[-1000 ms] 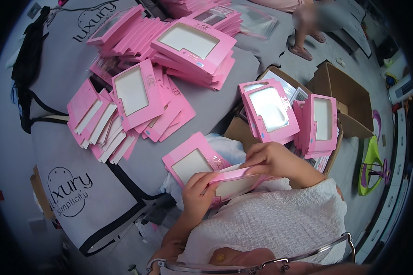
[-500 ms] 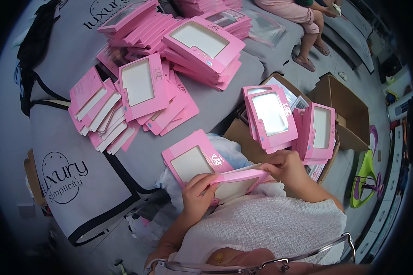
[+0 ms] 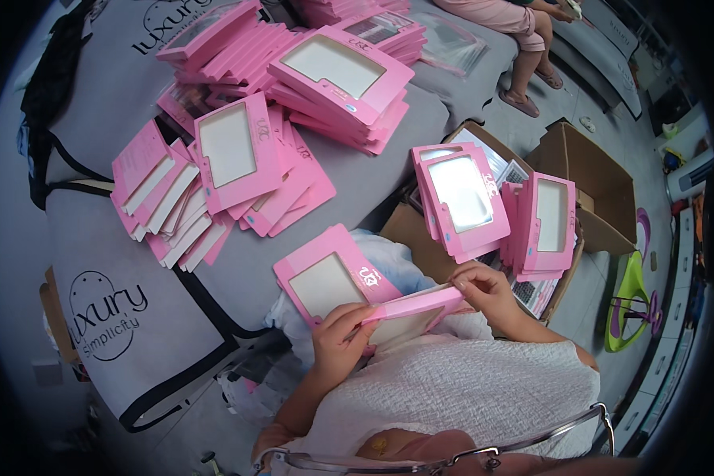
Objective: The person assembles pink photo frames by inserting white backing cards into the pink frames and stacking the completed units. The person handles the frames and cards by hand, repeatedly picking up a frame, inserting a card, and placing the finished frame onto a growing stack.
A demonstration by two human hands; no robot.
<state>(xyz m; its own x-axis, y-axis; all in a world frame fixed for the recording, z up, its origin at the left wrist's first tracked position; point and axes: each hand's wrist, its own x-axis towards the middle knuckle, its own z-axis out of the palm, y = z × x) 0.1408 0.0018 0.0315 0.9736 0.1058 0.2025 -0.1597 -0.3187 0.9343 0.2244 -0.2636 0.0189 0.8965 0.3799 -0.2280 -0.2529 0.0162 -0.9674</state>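
A flat pink window box (image 3: pixel 419 302) is held tilted in front of my chest, between both hands. My left hand (image 3: pixel 341 343) is closed round its left end, thumb and fingers gripping the edge. My right hand (image 3: pixel 484 292) pinches the upper corner at the right end, where a narrow side of the box faces up. Beneath it, a second pink window box (image 3: pixel 325 287) with a pale window rests on my lap, partly covered by the held one and my left hand. Whether the held box has anything inside is hidden.
Pink window boxes (image 3: pixel 341 75) lie stacked and fanned over the grey sofa (image 3: pixel 357 186). At the right, more pink boxes (image 3: pixel 464 205) rest on an open carton (image 3: pixel 408 238), beside another cardboard box (image 3: pixel 607 178). A person (image 3: pixel 523 47) sits at the far right. A green plastic object (image 3: pixel 627 301) stands on the floor.
My right hand's fingers have shifted slightly at the right end and now pinch the upper corner. The left hand keeps its grip. The whole view has shifted a little.
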